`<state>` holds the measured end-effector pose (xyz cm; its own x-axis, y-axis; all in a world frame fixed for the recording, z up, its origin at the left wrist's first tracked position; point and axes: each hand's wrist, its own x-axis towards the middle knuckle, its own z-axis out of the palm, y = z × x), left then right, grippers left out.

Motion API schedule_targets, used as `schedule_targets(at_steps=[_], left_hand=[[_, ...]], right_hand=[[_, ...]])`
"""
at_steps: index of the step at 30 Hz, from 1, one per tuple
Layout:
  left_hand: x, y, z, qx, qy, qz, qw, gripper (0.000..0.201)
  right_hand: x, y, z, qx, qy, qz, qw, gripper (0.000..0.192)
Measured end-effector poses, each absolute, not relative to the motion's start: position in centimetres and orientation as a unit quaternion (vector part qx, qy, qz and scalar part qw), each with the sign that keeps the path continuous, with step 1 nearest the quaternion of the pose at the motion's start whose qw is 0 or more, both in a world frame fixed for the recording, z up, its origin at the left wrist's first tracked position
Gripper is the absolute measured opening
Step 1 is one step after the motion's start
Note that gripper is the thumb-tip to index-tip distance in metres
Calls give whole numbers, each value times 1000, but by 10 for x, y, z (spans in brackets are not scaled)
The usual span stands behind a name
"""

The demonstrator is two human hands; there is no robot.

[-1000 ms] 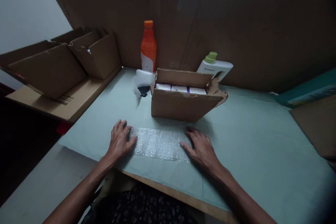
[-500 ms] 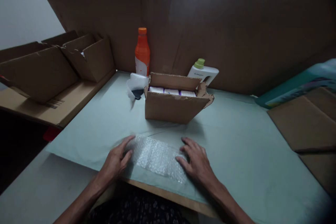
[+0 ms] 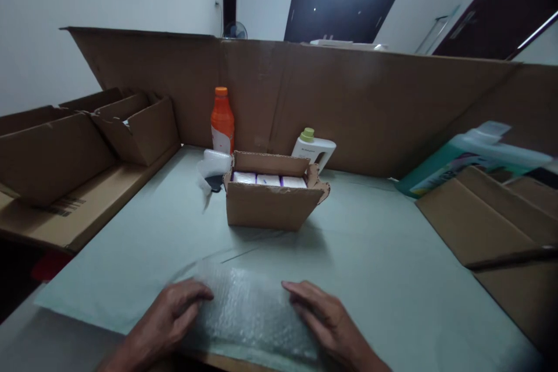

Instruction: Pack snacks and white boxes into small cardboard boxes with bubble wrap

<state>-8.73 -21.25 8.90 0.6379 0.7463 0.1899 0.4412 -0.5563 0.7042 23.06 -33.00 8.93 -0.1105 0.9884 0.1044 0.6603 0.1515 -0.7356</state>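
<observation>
A clear sheet of bubble wrap (image 3: 248, 308) lies near the front edge of the table, between my two hands. At its left side, my left hand (image 3: 174, 308) has curved fingers with the thumb apart, touching the sheet's edge. My right hand (image 3: 325, 314) rests along the right side, fingers extended and thumb lower down. Neither hand plainly grips the plastic. Behind the sheet stands an open cardboard box (image 3: 265, 206) holding several white packs with purple edges (image 3: 268, 179).
An orange bottle (image 3: 222, 119), a white bottle with a green cap (image 3: 316, 148) and a wrapped dark item (image 3: 213, 182) stand or lie behind. Cardboard boxes (image 3: 143, 133) sit left. A teal jug (image 3: 453, 157) leans at right by more cardboard (image 3: 479, 221). A tall cardboard panel (image 3: 370, 104) closes the back.
My head has tilted up, so everything sits lower in view. My hands stay at the two sides of the bubble wrap, with the right fingers closer together.
</observation>
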Motion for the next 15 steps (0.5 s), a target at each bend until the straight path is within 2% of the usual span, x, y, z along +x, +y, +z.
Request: schedule_targets(at_steps=[2,5,8,11,13,15], left_hand=[[-73,-194,131,850,329,297,285,26],[-41,-153,193,846,309,387,197,24],[-2,-104,231,862,311,382,124,29],[30,-60,243,913,352,176,106,34],[44,-42,244,928,358,57,88,34],[53,-32,243,935,346,1,75,32]], right_hand=[[249,-309,128,-552,-722,184,374,37],[279,-267,192,-557,-707,39,433,28],[304,-217,236,-604,-680,-12,415,21],[322,-170,252,-655,-696,32,293,23],[325,-147,255,-686,-712,37,146,24],[320,-133,256,-698,-716,10,3,26]])
